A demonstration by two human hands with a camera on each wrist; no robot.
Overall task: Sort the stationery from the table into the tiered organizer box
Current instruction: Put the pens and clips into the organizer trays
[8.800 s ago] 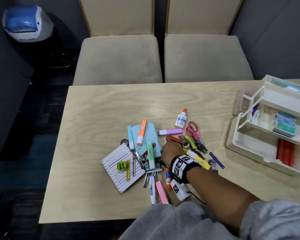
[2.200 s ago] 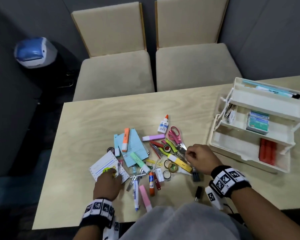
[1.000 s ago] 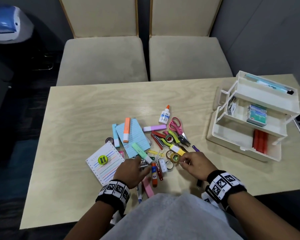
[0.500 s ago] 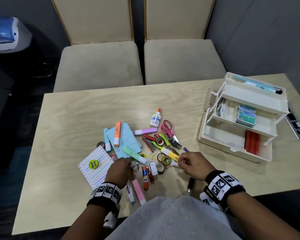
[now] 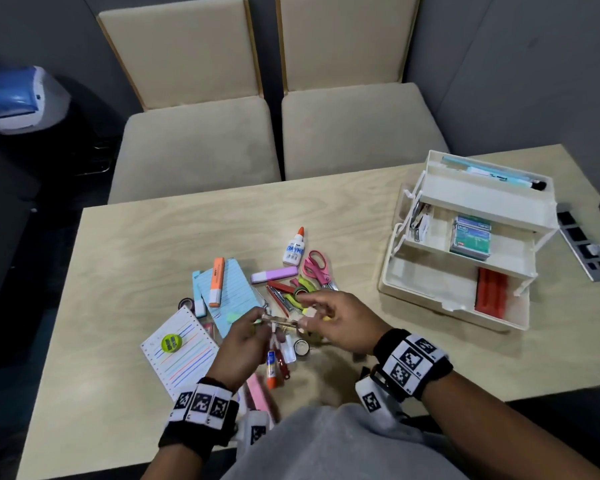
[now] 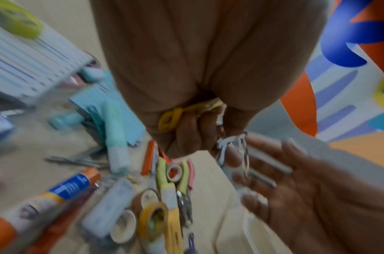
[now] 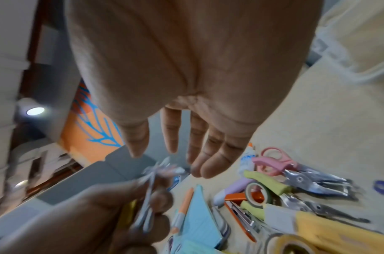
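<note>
My left hand [image 5: 267,323] is raised just above the stationery pile [image 5: 284,292] and grips a small bunch of paper clips [image 5: 279,322]. In the left wrist view its fingers [image 6: 186,130] curl round a yellow clip [image 6: 171,116] and white and silver clips [image 6: 230,146]. My right hand [image 5: 309,311] is close beside it, palm turned toward the clips and fingers [image 7: 208,154] straight, holding nothing. The cream tiered organizer box [image 5: 482,199] stands unfolded at the table's right.
The pile holds a glue bottle [image 5: 294,249], pink scissors [image 5: 316,268], highlighters, tape rolls, a blue note pad [image 5: 229,292] and a glue stick [image 5: 272,368]. A striped notepad [image 5: 187,355] lies left. The box holds green packs [image 5: 471,233] and red items [image 5: 492,296]. Two chairs stand behind.
My left hand has lifted off the pile with the clips in its grip. My right hand has left the pile, opened and moved left to meet it.
</note>
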